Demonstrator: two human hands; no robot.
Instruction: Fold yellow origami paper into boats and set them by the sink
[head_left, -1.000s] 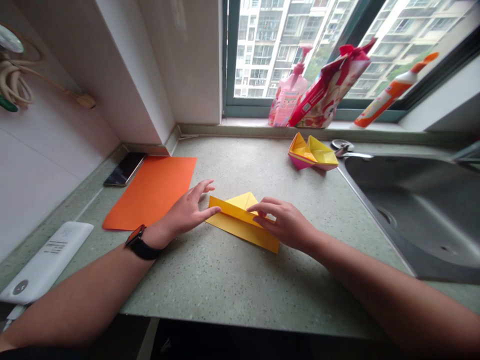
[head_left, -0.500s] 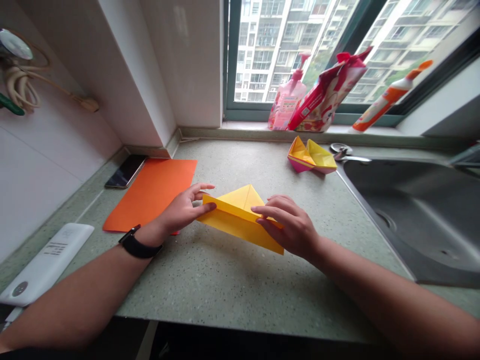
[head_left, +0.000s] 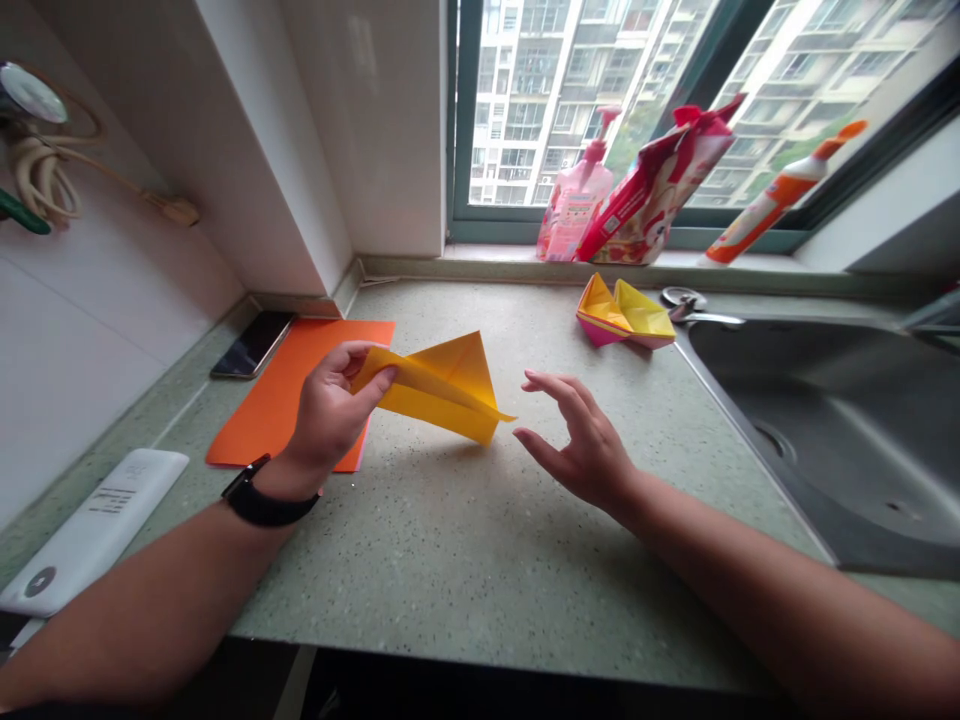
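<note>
A folded sheet of yellow paper [head_left: 442,385], with a triangular peak on top and a long flap along the bottom, is pinched at its left end by my left hand [head_left: 337,405]. The thumb lies in front of the paper, while the other fingers are partly hidden behind it. Just right of the paper, my right hand [head_left: 585,435] is apart from it, thumb and fingers spread with nothing between them. Under and behind my left hand lies an orange sheet [head_left: 292,380] on the speckled counter [head_left: 480,560].
Two folded paper boats [head_left: 624,318], yellow and pink, stand near the sink [head_left: 810,440]. A phone [head_left: 251,345] and a white power bank [head_left: 94,530] lie at left. On the windowsill are a pink pump bottle [head_left: 574,205], a red bag [head_left: 656,190] and an orange-white bottle [head_left: 780,200].
My right hand has let go of the yellow paper and opened. My left hand has moved left and up with the paper, which has turned so its right end is narrower in view.
</note>
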